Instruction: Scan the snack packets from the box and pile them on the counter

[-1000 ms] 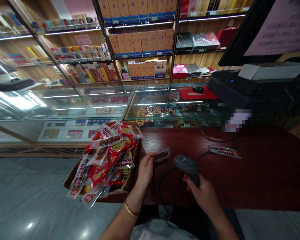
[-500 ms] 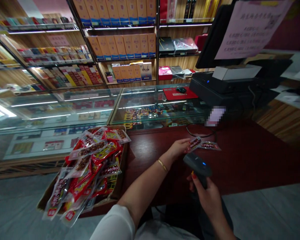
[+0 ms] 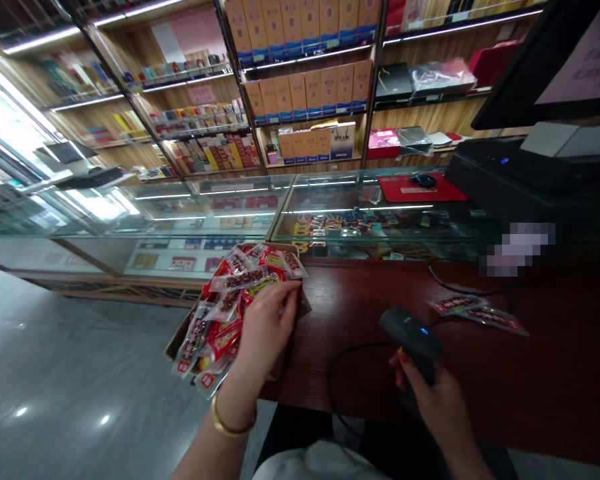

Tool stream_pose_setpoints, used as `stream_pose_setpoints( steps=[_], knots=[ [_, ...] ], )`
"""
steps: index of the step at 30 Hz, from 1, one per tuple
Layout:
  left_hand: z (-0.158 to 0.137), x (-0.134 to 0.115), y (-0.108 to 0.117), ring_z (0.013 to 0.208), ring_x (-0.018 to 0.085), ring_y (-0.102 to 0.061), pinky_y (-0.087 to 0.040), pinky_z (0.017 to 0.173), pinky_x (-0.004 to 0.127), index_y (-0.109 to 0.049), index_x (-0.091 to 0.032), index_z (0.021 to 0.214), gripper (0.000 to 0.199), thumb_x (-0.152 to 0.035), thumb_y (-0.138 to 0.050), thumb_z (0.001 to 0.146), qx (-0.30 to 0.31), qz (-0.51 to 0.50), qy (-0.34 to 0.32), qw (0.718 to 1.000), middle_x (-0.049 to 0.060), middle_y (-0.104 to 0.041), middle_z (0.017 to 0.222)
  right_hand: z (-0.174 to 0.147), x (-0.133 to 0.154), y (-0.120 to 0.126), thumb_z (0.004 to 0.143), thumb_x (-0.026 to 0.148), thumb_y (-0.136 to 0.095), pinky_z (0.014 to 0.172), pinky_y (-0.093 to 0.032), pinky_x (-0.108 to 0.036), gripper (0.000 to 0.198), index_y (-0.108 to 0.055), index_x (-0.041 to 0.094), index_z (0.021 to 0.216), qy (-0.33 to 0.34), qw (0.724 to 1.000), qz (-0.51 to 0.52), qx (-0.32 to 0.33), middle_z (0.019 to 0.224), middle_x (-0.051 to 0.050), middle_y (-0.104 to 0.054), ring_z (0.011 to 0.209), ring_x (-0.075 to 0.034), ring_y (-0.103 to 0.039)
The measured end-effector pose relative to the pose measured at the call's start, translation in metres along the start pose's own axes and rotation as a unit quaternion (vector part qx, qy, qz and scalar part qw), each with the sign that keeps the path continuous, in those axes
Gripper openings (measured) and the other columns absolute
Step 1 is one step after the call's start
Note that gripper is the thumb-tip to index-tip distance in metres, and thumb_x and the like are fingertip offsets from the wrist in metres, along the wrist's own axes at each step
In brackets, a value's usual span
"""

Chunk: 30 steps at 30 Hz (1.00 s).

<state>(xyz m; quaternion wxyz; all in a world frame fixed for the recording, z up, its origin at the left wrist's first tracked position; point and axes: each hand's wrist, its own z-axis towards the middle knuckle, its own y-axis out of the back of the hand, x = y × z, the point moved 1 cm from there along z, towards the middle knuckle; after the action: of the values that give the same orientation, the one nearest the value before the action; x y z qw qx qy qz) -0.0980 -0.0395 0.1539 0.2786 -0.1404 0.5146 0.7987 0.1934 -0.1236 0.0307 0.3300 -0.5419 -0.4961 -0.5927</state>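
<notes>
My left hand [image 3: 269, 319], with a gold bangle [image 3: 233, 421] on the wrist, is over the right side of a cardboard box [image 3: 180, 337] piled with red and clear snack packets [image 3: 237, 279]. Its fingers are curled together, and what they hold, if anything, is hidden. A dark handheld barcode scanner [image 3: 410, 330] with a blue light is gripped in my right hand [image 3: 437, 400] above the table. Beyond the scanner, two clear snack packets, a left one [image 3: 453, 304] and a right one [image 3: 497, 319], lie side by side on the dark red tabletop.
A black cable [image 3: 335, 360] loops over the wooden table [image 3: 345, 293]. Behind it stands a glass display counter [image 3: 300, 193] with a red mouse pad [image 3: 395, 190] and a mouse [image 3: 423, 181]. A monitor [image 3: 525, 80] rises at the right. Shelves of boxed goods [image 3: 305, 90] line the wall.
My left hand has left the packets on the table and moved left to the box. The scanner stays in my right hand. The view has turned left.
</notes>
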Motion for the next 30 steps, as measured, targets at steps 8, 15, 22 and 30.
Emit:
stream_pose_setpoints(
  steps=[8,15,22,30],
  knots=[
    [0.023,0.074,0.055,0.150,0.036,-0.043,-0.034,0.120,0.058,-0.043,-0.013,0.157,0.065,-0.011,-0.046,0.092,0.115,0.298,0.091,0.943,0.017,-0.055,0.156,0.004,0.004,-0.022,0.080,0.073,-0.070,0.055,-0.054,-0.029,0.055,-0.076,0.019,0.083,0.002,0.999,0.020,0.028,0.062,-0.004,-0.070,0.054,-0.019,-0.065],
    [0.024,0.077,0.057,0.121,0.036,-0.067,-0.049,0.104,0.048,-0.062,-0.014,0.140,0.052,-0.021,-0.050,0.090,0.092,0.282,0.096,0.950,0.019,-0.072,0.130,0.003,0.006,-0.022,0.080,0.074,-0.069,0.055,-0.054,-0.029,0.056,-0.075,0.019,0.082,0.001,1.000,0.010,0.025,0.061,-0.003,-0.070,0.055,-0.019,-0.065],
    [0.004,0.025,0.037,0.089,0.025,-0.074,-0.058,0.080,0.036,-0.072,-0.018,0.127,0.050,-0.050,-0.058,0.091,-0.006,-0.210,0.215,0.954,0.010,-0.080,0.104,0.001,0.012,-0.019,0.080,0.075,-0.070,0.054,-0.055,-0.029,0.056,-0.076,0.019,0.083,0.000,1.000,0.016,0.023,0.063,-0.004,-0.070,0.055,-0.019,-0.066],
    [-0.033,-0.021,-0.066,0.096,0.023,-0.074,-0.057,0.086,0.033,-0.074,-0.018,0.126,0.051,-0.025,-0.067,0.076,0.155,-0.556,0.316,0.753,0.009,-0.079,0.115,-0.001,0.016,-0.008,0.080,0.076,-0.069,0.055,-0.056,-0.030,0.058,-0.076,0.018,0.084,-0.004,1.000,0.005,0.007,0.064,-0.005,-0.072,0.056,-0.021,-0.068]
  ],
)
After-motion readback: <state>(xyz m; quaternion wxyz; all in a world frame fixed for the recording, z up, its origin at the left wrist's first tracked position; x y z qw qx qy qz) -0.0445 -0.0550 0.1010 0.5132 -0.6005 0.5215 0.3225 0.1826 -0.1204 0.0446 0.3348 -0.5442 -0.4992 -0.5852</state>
